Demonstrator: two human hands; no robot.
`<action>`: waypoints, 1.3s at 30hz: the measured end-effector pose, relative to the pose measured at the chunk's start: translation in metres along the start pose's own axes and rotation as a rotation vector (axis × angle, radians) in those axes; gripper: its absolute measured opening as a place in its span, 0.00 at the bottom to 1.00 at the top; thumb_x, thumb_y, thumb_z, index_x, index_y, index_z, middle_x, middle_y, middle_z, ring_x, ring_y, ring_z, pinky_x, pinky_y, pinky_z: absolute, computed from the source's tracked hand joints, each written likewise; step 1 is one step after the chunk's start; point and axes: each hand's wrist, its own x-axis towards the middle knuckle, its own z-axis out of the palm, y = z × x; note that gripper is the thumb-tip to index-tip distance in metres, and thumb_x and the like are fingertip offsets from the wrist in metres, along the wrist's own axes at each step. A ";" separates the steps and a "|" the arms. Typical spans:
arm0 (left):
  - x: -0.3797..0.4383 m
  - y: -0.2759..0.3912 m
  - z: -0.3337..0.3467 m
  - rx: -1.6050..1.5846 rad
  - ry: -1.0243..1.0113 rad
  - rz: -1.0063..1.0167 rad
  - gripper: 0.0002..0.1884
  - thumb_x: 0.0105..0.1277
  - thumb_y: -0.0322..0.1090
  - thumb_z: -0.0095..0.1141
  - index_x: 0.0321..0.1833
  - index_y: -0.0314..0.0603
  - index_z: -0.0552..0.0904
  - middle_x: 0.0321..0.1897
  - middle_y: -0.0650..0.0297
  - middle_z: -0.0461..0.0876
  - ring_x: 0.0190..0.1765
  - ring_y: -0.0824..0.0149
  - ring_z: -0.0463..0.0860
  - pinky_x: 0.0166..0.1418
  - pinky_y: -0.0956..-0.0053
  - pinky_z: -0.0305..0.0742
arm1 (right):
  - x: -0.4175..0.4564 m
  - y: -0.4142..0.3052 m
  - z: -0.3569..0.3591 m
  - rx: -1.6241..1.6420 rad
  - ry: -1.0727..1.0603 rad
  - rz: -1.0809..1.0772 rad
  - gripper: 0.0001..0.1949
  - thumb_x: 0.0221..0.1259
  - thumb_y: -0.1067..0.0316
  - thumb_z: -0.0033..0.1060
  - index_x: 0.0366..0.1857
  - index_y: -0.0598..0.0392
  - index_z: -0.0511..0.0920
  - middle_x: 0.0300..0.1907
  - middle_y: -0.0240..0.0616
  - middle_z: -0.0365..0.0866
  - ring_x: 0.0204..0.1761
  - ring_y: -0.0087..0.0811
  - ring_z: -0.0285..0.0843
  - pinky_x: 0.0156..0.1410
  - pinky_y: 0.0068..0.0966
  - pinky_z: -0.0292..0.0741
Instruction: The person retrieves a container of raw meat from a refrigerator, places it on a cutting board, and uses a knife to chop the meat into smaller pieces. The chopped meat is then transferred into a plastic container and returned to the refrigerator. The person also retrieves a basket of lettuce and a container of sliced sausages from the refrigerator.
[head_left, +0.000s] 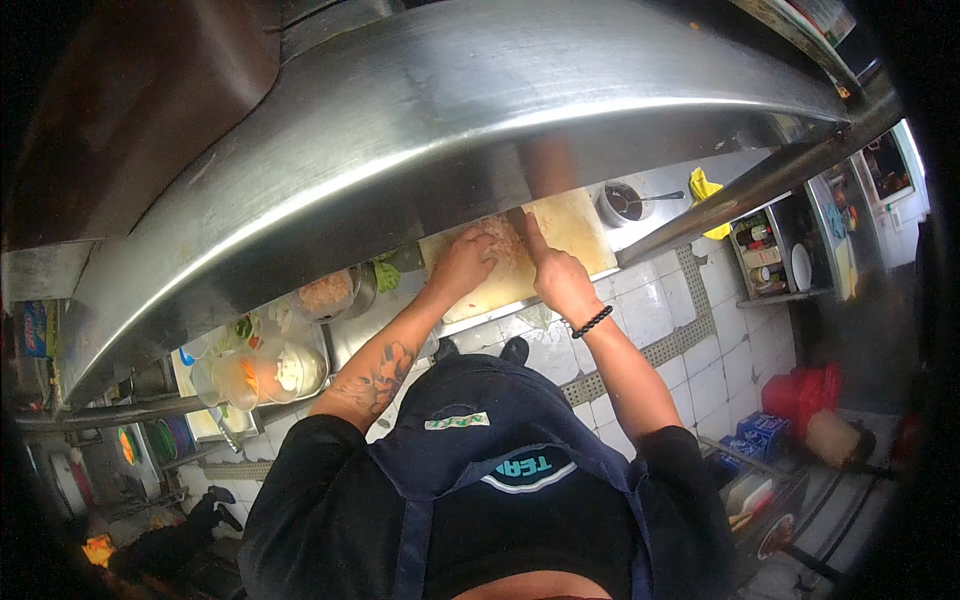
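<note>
Finely chopped pinkish food (504, 234) lies spread on a pale yellowish cutting board (581, 244) before me. My left hand (465, 262) rests at the near left of the chopped food, fingers curled and slightly apart, fingertips touching it. My right hand (561, 279) grips a knife, with the index finger stretched forward along it. The dark knife blade (517, 219) stands at the right side of the chopped food; its handle is hidden in my fist. The overhead steel cuts off the far part of the board.
A wide steel hood or shelf (450, 127) hangs over the counter. Right of the board are a tub of dark sauce (621, 201) with a spoon and a yellow cloth (705, 196). At left sit green leaves (387, 276), diced pink food (324, 291) and tubs of cut vegetables (296, 369).
</note>
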 end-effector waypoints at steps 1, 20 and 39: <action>0.000 0.000 -0.001 -0.008 -0.007 -0.005 0.16 0.62 0.34 0.62 0.53 0.41 0.85 0.55 0.53 0.81 0.57 0.49 0.81 0.61 0.59 0.76 | 0.000 -0.001 -0.003 -0.003 0.002 0.000 0.44 0.53 0.77 0.49 0.80 0.52 0.48 0.30 0.60 0.83 0.33 0.59 0.83 0.40 0.51 0.78; 0.035 0.000 -0.012 0.083 0.082 0.058 0.13 0.65 0.37 0.59 0.50 0.42 0.85 0.49 0.49 0.82 0.50 0.46 0.83 0.55 0.55 0.78 | -0.012 -0.011 -0.001 0.007 0.022 -0.011 0.44 0.52 0.79 0.48 0.79 0.53 0.47 0.29 0.64 0.81 0.33 0.60 0.82 0.40 0.51 0.77; 0.021 -0.022 -0.008 0.086 0.094 -0.086 0.10 0.63 0.35 0.58 0.41 0.38 0.85 0.38 0.45 0.84 0.44 0.43 0.83 0.50 0.51 0.77 | -0.002 -0.018 0.004 0.021 -0.031 -0.015 0.44 0.52 0.78 0.50 0.79 0.56 0.47 0.31 0.60 0.83 0.33 0.59 0.83 0.39 0.51 0.78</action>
